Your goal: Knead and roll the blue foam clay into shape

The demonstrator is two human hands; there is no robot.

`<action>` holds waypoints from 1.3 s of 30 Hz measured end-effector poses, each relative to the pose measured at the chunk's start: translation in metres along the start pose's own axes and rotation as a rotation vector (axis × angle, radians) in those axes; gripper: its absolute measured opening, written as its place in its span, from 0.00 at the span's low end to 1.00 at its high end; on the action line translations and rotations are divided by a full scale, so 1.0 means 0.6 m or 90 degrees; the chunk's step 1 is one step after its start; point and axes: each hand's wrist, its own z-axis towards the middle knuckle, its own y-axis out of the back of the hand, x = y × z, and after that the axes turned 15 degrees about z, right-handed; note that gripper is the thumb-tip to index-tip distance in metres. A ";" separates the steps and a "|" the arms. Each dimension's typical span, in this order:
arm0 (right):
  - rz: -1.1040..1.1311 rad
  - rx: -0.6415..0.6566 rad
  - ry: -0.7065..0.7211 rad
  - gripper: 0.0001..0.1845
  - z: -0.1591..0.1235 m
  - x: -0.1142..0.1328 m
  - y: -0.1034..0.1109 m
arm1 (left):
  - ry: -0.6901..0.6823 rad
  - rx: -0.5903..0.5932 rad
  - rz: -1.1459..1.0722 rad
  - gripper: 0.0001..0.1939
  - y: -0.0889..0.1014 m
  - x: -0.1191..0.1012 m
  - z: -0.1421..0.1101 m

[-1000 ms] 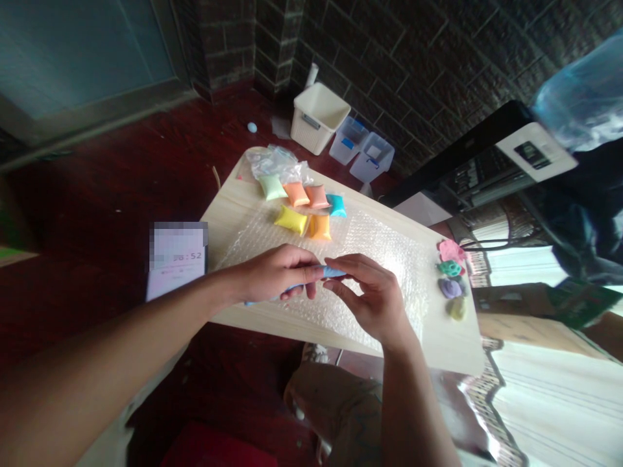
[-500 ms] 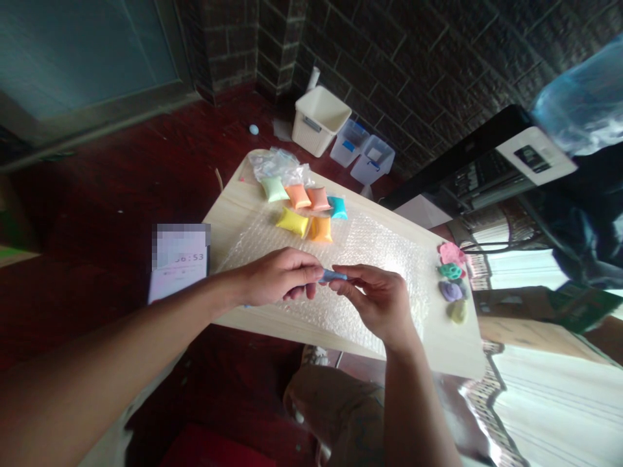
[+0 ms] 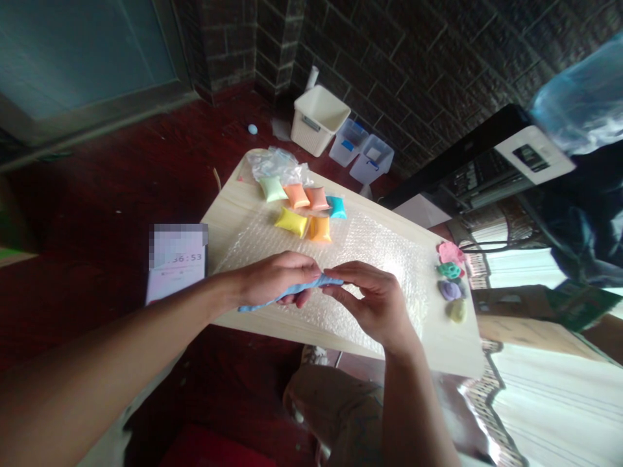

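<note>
A long, thin roll of blue modelling clay (image 3: 311, 283) stretches between my hands above the bubble wrap (image 3: 363, 250). My left hand (image 3: 272, 279) is closed around it, and its tapering tail hangs out below the wrist towards the left. At the other end, my right hand (image 3: 374, 295) has its thumb and fingers around the clay's tip. Further back on the table lie soft packets: a yellow packet (image 3: 291, 222), an orange packet (image 3: 320, 229), a teal packet (image 3: 336, 207) and a pale green packet (image 3: 272, 189), among others.
Shaped clay pieces, including a pink piece (image 3: 451, 253) and a purple piece (image 3: 450, 290), sit at the table's right end. Crumpled clear plastic (image 3: 277, 165) lies at the back corner. A phone (image 3: 178, 266) shows at left. A white basket (image 3: 316, 126) stands on the floor.
More of the blue clay now shows, with its tail visible beyond my left wrist. My left fingers have straightened somewhat, and my right hand has shifted slightly left.
</note>
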 end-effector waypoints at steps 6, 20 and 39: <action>-0.024 -0.005 -0.013 0.12 0.001 0.004 0.001 | -0.017 0.002 -0.042 0.13 -0.003 -0.001 -0.003; -0.027 -0.002 0.029 0.16 0.001 0.000 0.003 | -0.053 -0.002 0.002 0.15 0.001 0.011 0.007; 0.013 0.024 0.007 0.12 0.000 -0.001 0.005 | -0.076 0.014 0.001 0.12 0.006 0.013 0.007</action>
